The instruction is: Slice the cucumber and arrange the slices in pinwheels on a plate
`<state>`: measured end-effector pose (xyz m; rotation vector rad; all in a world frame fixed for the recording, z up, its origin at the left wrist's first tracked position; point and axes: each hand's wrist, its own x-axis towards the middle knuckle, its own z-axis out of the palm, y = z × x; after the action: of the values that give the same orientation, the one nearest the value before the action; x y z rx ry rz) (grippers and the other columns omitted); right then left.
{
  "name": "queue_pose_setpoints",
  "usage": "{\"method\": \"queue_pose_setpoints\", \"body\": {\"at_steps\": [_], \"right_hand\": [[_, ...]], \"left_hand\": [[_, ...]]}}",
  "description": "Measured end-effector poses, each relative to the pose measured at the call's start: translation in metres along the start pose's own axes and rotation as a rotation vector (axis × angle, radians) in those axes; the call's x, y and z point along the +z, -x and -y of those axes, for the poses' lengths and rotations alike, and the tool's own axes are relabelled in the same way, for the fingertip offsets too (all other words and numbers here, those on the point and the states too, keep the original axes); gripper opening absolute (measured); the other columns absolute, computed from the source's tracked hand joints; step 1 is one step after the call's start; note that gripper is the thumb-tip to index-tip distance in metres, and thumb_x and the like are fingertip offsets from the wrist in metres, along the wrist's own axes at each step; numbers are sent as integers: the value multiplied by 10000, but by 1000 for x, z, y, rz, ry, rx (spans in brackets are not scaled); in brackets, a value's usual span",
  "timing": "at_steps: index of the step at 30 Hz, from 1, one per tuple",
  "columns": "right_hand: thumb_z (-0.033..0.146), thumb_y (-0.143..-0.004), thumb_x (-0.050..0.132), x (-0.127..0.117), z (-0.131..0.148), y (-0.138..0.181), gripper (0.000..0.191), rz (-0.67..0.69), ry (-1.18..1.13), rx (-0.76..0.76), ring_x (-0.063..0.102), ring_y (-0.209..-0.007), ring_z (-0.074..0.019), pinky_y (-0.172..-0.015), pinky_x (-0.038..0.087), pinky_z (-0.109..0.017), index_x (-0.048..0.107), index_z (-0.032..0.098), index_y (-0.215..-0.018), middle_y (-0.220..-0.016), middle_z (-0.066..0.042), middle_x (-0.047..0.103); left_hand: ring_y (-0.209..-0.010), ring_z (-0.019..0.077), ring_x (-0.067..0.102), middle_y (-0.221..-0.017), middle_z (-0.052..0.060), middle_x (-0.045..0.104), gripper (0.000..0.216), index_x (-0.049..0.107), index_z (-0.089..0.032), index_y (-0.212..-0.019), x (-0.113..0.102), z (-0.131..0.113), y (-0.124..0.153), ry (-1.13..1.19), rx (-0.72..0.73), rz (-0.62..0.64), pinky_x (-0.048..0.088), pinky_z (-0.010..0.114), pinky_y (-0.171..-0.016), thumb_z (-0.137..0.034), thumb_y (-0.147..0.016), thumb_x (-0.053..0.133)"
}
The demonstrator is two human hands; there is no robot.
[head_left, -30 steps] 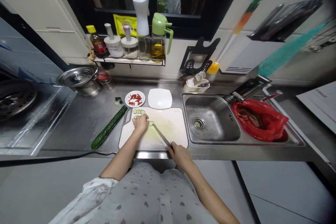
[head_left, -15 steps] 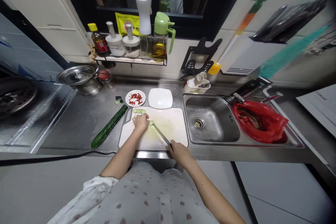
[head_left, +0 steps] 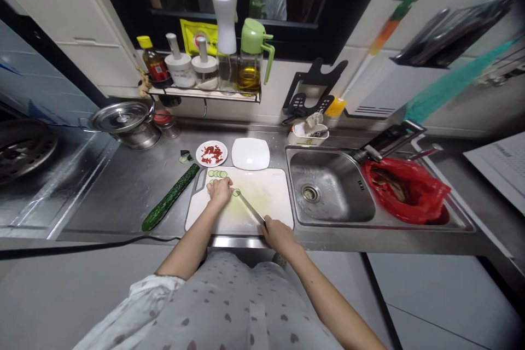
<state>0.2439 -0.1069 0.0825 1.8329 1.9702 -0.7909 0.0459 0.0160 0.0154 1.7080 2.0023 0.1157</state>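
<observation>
My right hand (head_left: 279,234) is closed around the handle of a knife (head_left: 252,208), low on the right half of the white cutting board (head_left: 273,197). The blade points up and left, its tip at a round cucumber slice (head_left: 236,192). Just left of that slice, my left hand (head_left: 220,191) rests on the board with curled fingers; what they hold, if anything, is hidden. Beyond this hand, several cucumber slices (head_left: 217,174) lie in a row, and more show partly at its fingertips. A long dark green cucumber (head_left: 171,197) lies on the counter left of the board.
Behind the board are a plate of chopped red pieces (head_left: 212,153) and a white square dish (head_left: 250,153). Cucumber scraps (head_left: 186,157) lie near the plate. A sink (head_left: 332,186) with a red bag (head_left: 406,191) is at right. A lidded steel pot (head_left: 125,123) stands at left.
My right hand and the knife have shifted very slightly left. My left hand stays in the same place on the board.
</observation>
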Motion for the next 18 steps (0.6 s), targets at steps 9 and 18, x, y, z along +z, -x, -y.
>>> {"method": "queue_pose_setpoints", "body": {"at_steps": [9,18], "right_hand": [[309,-966,348,2,0,-3,283,-8,5,4,656,-989,-266,-740,416,-325,547,172,-1114,-1032,-144,696],[288,-961,339,-4,5,-6,296,14,6,4,647,-1011,-270,-765,422,-341,547,166,-1134,-1050,-162,687]], "left_hand": [[-1082,260,546,-938,28,719,121,649,-276,-906,1,2,-4,27,-19,10,284,404,-913,-245,-795,611],[-1095,260,539,-924,26,716,102,645,-276,-895,-1,1,-2,44,-24,11,288,407,-911,-260,-804,604]]}}
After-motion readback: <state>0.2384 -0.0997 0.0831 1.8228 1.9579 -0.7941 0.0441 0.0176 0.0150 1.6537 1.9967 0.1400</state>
